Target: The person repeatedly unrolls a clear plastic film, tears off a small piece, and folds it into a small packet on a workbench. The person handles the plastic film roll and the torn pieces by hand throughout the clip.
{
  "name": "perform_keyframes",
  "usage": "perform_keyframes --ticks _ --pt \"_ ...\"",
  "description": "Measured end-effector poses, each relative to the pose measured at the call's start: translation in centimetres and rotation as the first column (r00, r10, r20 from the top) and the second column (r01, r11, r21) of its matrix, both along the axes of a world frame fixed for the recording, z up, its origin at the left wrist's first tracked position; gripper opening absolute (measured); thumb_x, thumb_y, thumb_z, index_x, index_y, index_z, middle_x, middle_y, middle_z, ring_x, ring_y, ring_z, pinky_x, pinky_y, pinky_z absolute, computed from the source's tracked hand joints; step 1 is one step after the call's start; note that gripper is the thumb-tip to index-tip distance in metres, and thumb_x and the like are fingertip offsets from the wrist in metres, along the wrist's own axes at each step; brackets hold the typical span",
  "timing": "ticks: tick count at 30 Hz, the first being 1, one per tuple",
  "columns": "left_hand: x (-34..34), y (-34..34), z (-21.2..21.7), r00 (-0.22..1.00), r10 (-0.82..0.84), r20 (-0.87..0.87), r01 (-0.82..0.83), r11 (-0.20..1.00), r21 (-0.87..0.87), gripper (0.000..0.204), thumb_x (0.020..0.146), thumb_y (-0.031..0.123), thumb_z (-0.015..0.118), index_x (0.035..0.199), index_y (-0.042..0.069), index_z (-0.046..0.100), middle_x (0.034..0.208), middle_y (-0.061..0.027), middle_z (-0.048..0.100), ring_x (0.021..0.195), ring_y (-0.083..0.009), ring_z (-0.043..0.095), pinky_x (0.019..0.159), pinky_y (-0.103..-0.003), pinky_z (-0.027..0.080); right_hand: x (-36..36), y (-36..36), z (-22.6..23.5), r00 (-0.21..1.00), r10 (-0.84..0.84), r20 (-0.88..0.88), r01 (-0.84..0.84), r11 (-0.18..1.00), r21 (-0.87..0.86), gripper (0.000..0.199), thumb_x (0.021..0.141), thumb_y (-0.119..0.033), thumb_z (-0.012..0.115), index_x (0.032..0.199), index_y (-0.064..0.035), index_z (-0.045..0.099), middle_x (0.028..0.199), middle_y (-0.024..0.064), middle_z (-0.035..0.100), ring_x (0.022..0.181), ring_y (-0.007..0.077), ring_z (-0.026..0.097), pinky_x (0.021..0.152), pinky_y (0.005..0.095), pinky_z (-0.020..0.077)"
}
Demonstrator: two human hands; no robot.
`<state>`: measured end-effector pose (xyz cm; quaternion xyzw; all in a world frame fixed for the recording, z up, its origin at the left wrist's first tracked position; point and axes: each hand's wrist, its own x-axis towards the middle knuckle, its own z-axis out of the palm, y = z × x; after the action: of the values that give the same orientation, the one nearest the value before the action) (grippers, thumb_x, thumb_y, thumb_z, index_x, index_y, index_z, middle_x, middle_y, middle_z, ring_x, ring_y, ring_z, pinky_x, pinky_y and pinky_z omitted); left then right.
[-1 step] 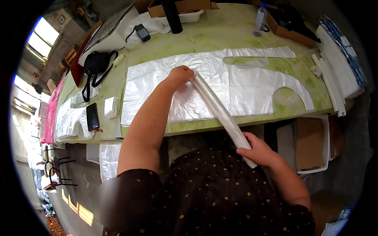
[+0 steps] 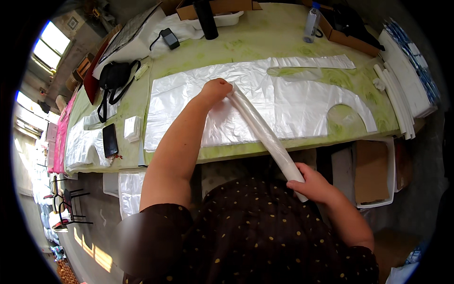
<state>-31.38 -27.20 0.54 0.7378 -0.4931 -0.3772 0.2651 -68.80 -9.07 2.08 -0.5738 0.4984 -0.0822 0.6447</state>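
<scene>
A long tube of rolled white plastic film (image 2: 262, 130) slants from the middle of the table down past its front edge toward my body. My left hand (image 2: 217, 90) is closed at the far end of it, with the fingertips partly hidden. Around the near end my right hand (image 2: 313, 182) is wrapped, thumb on top. Beneath the roll, a wide flat sheet of thin whitish plastic (image 2: 302, 106) lies spread on the table, apron-like in outline. Its right side has a long slot and a rounded cut-out.
The green-patterned table (image 2: 265, 28) bears a black phone (image 2: 110, 140), a black bag (image 2: 115, 75), a white stack (image 2: 132, 128), a dark bottle (image 2: 206, 21) and a water bottle (image 2: 311, 23). More white rolls (image 2: 395, 102) lie at the right edge. A bin with cardboard (image 2: 373, 173) stands below.
</scene>
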Motion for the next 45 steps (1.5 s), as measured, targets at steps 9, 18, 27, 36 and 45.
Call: perform_keyframes --ticks 9,18,27,36,45 --pt "-0.6 0.1 0.4 0.941 -0.050 0.335 0.061 0.998 -0.022 0.034 0.085 0.031 0.062 0.107 0.008 0.073 0.105 -0.0142 0.073 0.094 -0.0308 0.071 0.084 -0.041 0.056 -13.4 9.7 0.5 0.938 0.090 -0.334 -0.033 0.985 0.171 0.056 0.082 -0.021 0.083 0.129 -0.0056 0.056 0.107 0.0104 0.069 0.093 0.0200 0.067 0.079 0.0340 0.0557" --pt "-1.7 0.2 0.2 0.918 0.140 0.370 0.007 0.929 -0.370 0.054 0.085 0.032 0.068 0.132 0.007 0.060 0.137 -0.0224 0.056 0.125 -0.0375 0.055 0.107 -0.044 0.044 -23.0 18.3 -8.5 0.940 -0.235 -0.245 0.270 0.956 0.119 0.057 0.076 -0.004 0.079 0.127 -0.0080 0.056 0.109 0.0046 0.066 0.094 0.0181 0.066 0.079 0.0335 0.0554" --pt "-6.3 14.0 -0.8 0.466 -0.611 0.640 0.868 0.456 -0.197 0.100 0.077 0.042 0.075 0.157 0.004 0.030 0.164 -0.0224 0.024 0.155 -0.0405 0.017 0.127 -0.052 0.013 -14.5 6.9 -2.1 0.942 -0.281 -0.185 0.208 0.918 -0.338 0.061 0.081 -0.014 0.078 0.136 -0.0033 0.053 0.122 0.0113 0.064 0.114 0.0211 0.062 0.096 0.0365 0.0507" --pt "-5.4 15.8 -1.4 0.354 -0.584 0.730 0.928 0.314 -0.199 0.069 0.085 0.010 0.063 0.151 0.007 0.043 0.158 -0.0092 0.041 0.151 -0.0285 0.032 0.126 -0.047 0.024 -2.5 -7.7 3.1 0.898 -0.091 -0.430 -0.340 0.477 -0.810 0.048 0.081 -0.025 0.078 0.123 -0.0065 0.063 0.114 0.0156 0.062 0.109 0.0375 0.058 0.094 0.0449 0.0487" --pt "-5.5 15.5 -1.5 0.370 -0.543 0.754 0.920 0.329 -0.215 0.074 0.083 0.011 0.064 0.154 0.008 0.040 0.160 -0.0114 0.038 0.152 -0.0301 0.029 0.127 -0.048 0.022 -3.0 -15.8 0.5 0.648 -0.503 -0.572 -0.396 0.420 -0.817 0.046 0.085 -0.026 0.074 0.125 -0.0067 0.062 0.122 0.0160 0.062 0.112 0.0391 0.054 0.098 0.0472 0.0463"
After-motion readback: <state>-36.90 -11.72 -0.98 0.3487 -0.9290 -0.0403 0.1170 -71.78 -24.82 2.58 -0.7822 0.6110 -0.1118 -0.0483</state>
